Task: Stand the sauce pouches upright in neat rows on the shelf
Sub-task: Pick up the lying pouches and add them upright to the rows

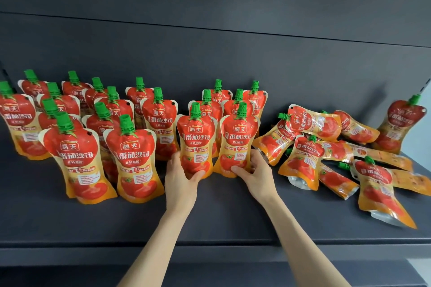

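Here the left hand (180,176) and right hand (255,173) each grip an upright pouch (195,144) (236,144) at its base; standing rows (98,128) crowd left, toppled pouches (326,147) lie right on the shelf (221,221).

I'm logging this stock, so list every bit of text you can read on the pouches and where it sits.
"海天": red logo badge near the top of each upright pouch, e.g. the one in the left hand.
"番茄沙司": large white characters below it, clear on the pouch in the right hand.
"非转基因": small line underneath.
White panel print and ribbon text: too small to read.

Even soft light, edge distortion
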`<state>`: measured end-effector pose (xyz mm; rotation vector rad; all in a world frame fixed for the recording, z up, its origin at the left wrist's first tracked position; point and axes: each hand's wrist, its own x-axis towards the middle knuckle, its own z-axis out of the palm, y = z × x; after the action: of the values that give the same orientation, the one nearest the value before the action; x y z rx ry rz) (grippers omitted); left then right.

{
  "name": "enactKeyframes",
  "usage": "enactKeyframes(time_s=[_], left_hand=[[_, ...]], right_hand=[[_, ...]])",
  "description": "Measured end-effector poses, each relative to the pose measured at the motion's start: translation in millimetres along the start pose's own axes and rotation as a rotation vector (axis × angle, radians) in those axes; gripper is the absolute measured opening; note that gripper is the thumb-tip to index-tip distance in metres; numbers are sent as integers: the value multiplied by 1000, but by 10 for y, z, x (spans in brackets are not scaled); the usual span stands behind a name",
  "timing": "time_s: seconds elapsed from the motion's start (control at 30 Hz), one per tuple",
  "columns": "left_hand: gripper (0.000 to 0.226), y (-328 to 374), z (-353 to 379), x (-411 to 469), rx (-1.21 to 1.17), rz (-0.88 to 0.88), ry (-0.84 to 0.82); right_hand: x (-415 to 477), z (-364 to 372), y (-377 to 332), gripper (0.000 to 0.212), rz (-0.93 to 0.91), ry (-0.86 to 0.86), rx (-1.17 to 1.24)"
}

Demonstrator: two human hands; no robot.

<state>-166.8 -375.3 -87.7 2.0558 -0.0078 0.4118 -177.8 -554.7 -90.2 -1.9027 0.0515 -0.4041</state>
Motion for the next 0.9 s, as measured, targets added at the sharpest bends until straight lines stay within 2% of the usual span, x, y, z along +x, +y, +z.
enactKeyframes(time_s=[0.27, 0.9], left_hand=[[68, 21, 2, -2, -12, 1, -2], [79, 76, -51, -66, -9, -40, -16]], right_hand=[[6, 9, 1, 36, 5, 2, -15], [-139, -26, -78, 46, 57, 52, -76]])
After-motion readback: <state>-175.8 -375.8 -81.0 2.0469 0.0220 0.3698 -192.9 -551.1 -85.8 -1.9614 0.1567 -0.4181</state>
